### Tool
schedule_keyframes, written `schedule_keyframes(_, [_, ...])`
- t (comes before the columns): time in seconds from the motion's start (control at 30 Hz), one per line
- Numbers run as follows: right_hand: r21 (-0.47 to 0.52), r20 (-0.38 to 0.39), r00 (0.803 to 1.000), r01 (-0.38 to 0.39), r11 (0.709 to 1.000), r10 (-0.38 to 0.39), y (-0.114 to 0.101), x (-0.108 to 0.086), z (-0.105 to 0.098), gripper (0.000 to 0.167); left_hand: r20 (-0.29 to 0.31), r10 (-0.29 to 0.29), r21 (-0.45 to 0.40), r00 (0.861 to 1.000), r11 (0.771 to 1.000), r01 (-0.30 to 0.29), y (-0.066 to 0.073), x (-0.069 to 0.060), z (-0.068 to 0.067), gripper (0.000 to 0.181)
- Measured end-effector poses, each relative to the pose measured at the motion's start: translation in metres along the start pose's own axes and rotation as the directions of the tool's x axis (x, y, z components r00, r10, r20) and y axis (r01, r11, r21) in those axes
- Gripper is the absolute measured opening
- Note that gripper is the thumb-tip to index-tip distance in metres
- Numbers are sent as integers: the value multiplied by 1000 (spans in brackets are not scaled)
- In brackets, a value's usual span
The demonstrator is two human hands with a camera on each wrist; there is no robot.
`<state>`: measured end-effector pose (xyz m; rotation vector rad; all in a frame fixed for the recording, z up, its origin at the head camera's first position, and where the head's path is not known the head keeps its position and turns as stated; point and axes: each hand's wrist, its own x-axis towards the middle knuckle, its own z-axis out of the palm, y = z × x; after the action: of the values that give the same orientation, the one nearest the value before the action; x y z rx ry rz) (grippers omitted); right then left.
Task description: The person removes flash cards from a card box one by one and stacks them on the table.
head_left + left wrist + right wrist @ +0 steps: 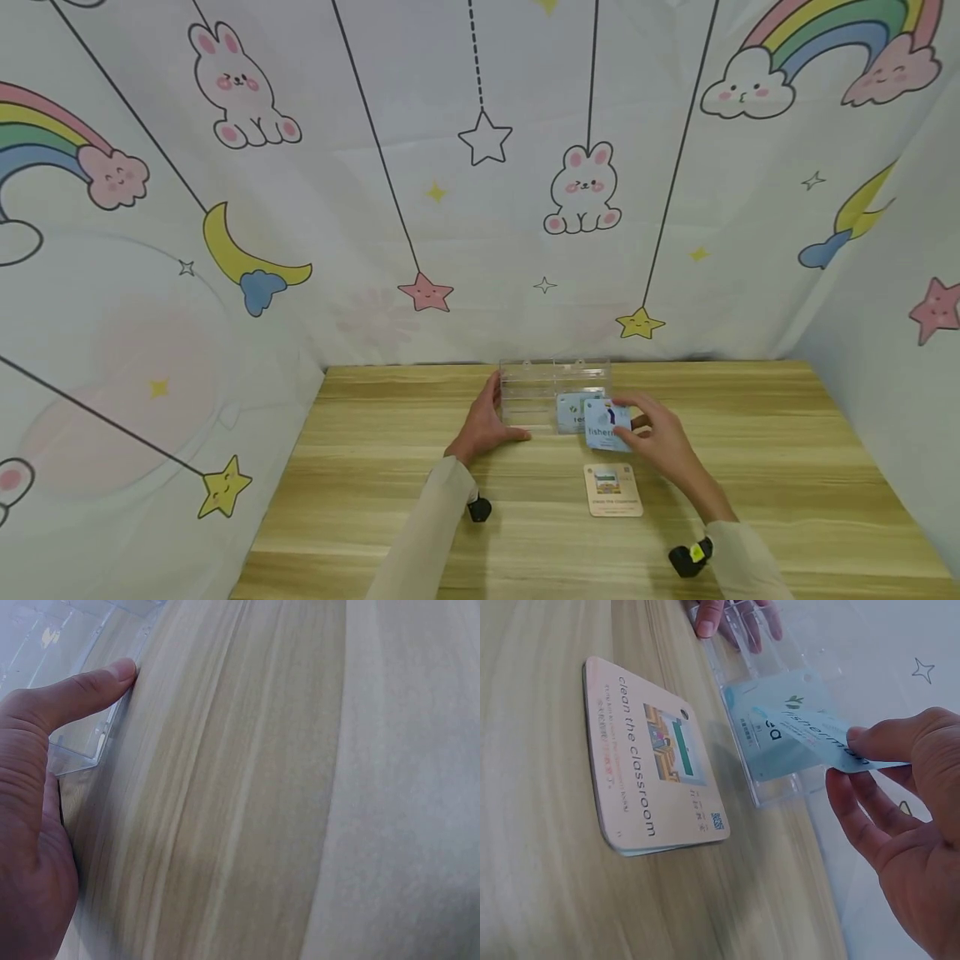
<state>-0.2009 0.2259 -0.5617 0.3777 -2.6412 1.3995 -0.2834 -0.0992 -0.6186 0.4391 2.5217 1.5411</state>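
A clear plastic card rack (527, 398) with several tiers stands near the table's back edge. My left hand (482, 427) grips its left side, the thumb (90, 690) along the front edge and the other fingers round the side. Between thumb and fingers my right hand (666, 446) pinches a light blue word card (606, 435) reading "fisherman", which bends slightly in the right wrist view. It is in front of the rack's right half, overlapping another blue card (759, 759) that stands in the rack. That card's word is partly covered.
A small stack of pale pink cards (634, 772), the top one reading "clean the classroom", lies in front of the rack on the wood-grain table (360, 483). White printed cloth (517, 250) hangs behind and at the sides.
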Motion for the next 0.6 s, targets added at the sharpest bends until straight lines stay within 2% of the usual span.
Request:
schedule_keyframes(0.4, [24,30,999,-22,999,22,0,-18,-2,49,10,-6,1,1000,1000,6,-2,-1,1,131])
schedule_keyframes(0.6, [75,65,997,-58,996,53,0,-27,-1,50,4,-6,-11,1000,1000,6,1,-1,0,131])
